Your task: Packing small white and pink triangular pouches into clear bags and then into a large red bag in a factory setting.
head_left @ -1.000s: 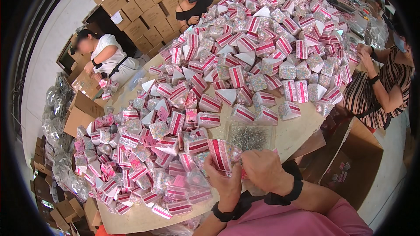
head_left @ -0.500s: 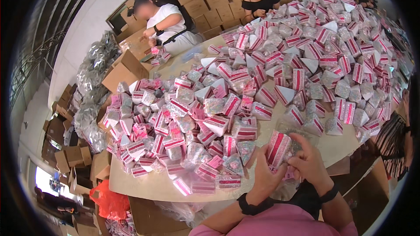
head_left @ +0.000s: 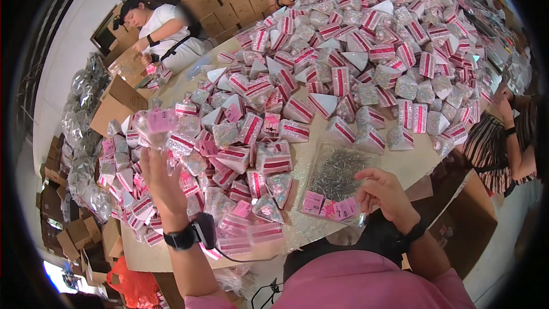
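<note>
My left hand (head_left: pixel 163 183) reaches out over the near-left pile, fingers stretched and apart. Just past its fingertips is a clear-wrapped cake-slice-shaped piece with a pink tag (head_left: pixel 160 121), blurred by motion. My right hand (head_left: pixel 384 195) is closed with curled fingers beside a clear tray (head_left: pixel 309 186). A small shiny thing shows below those fingers, too small to name. In the tray lie many thin metal pins (head_left: pixel 338 170) and several pink printed cards (head_left: pixel 329 206). Around my left hand are wrapped cake-slice pieces (head_left: pixel 274 157), white and glittery with pink-red stripes.
A huge heap of cake-slice pieces (head_left: pixel 366 51) covers the far table. A person in white (head_left: pixel 166 28) works at the far left beside an open carton (head_left: pixel 118 103); others stand at the back and right. A red plastic bag (head_left: pixel 132 286) and cartons lie below the left edge.
My hands have parted from the cake-slice piece they held together. The left has swung out to the left over the pile; the right stays near the tray. The view has shifted right.
</note>
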Tool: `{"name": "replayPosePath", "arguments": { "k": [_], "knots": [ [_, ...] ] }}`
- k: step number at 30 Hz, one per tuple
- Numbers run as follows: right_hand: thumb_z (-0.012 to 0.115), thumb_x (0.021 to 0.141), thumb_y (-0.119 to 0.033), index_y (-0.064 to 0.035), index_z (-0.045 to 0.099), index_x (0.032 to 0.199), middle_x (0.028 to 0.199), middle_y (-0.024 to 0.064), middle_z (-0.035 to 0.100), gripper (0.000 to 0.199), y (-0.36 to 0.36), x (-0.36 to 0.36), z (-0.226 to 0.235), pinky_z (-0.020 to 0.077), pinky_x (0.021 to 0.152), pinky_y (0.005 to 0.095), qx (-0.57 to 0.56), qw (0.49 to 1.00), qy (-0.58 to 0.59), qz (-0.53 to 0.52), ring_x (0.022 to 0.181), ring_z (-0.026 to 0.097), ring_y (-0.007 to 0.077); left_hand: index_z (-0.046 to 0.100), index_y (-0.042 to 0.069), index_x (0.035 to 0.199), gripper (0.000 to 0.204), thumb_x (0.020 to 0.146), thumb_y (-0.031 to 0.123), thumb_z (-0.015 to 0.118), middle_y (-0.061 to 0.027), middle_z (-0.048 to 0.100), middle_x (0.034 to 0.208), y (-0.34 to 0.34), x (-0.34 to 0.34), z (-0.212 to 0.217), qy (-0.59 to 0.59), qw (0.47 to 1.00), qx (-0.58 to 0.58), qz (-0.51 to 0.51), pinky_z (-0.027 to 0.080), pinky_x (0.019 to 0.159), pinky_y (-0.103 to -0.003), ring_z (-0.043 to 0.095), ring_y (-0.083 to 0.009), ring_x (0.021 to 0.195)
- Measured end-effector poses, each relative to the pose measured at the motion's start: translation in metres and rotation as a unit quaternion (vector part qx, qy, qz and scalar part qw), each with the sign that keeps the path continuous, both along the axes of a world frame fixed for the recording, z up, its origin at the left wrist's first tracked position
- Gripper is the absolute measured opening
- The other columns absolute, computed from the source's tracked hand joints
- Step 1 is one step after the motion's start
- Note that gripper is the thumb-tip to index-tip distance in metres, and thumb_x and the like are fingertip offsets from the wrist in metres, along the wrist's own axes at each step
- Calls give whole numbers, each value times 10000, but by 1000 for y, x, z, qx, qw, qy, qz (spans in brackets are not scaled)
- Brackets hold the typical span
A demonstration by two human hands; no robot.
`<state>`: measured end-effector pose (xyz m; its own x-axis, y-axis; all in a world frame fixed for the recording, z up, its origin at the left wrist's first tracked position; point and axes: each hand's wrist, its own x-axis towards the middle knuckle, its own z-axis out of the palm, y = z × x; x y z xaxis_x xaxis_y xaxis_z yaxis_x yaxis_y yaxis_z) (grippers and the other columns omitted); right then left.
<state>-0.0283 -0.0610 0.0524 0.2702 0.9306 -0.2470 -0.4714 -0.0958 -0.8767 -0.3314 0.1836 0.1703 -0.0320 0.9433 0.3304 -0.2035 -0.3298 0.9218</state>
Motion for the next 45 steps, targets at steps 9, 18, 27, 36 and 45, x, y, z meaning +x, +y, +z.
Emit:
{"name": "replayPosePath", "arguments": {
  "k": [9, 18, 27, 36, 45],
  "knots": [
    [502, 889, -89, 23, 549, 1047, 708, 72, 601, 200, -9, -4, -32, 442, 437, 204, -72, 994, -83, 3, 532, 601, 123, 612, 43, 970, 240, 737, 0, 651, -121, 620, 980, -110, 69, -128, 436, 833, 220, -261, 458, 791, -366, 587, -287, 915],
    [505, 863, -75, 15, 570, 1019, 710, 74, 614, 191, -23, 0, -46, 458, 465, 203, -100, 991, -78, -31, 533, 601, 124, 562, 25, 901, 184, 736, 68, 630, -156, 552, 846, -134, 141, -152, 504, 765, 243, -319, 435, 712, -434, 527, -352, 844],
    [521, 872, -113, -10, 567, 1059, 701, 56, 598, 219, -24, -3, -56, 475, 512, 233, -124, 989, -75, -5, 578, 593, 114, 517, 10, 947, 235, 749, 86, 618, -189, 533, 888, -106, 175, -173, 598, 692, 299, -271, 437, 725, -452, 524, -382, 845],
    [539, 890, -166, -49, 595, 1009, 696, 11, 598, 176, -35, 2, -64, 420, 460, 196, -108, 992, -57, -15, 534, 574, 82, 559, 29, 787, 76, 795, 104, 546, -165, 554, 804, -106, 180, -175, 597, 697, 319, -235, 447, 679, -437, 544, -349, 795],
    [535, 880, -146, -47, 597, 1006, 704, 18, 596, 172, -34, -1, -65, 424, 463, 201, -104, 993, -56, -10, 535, 570, 83, 551, 21, 756, 101, 807, 108, 560, -159, 539, 747, -104, 176, -136, 501, 780, 303, -223, 435, 636, -425, 540, -346, 727]
  ]
}}
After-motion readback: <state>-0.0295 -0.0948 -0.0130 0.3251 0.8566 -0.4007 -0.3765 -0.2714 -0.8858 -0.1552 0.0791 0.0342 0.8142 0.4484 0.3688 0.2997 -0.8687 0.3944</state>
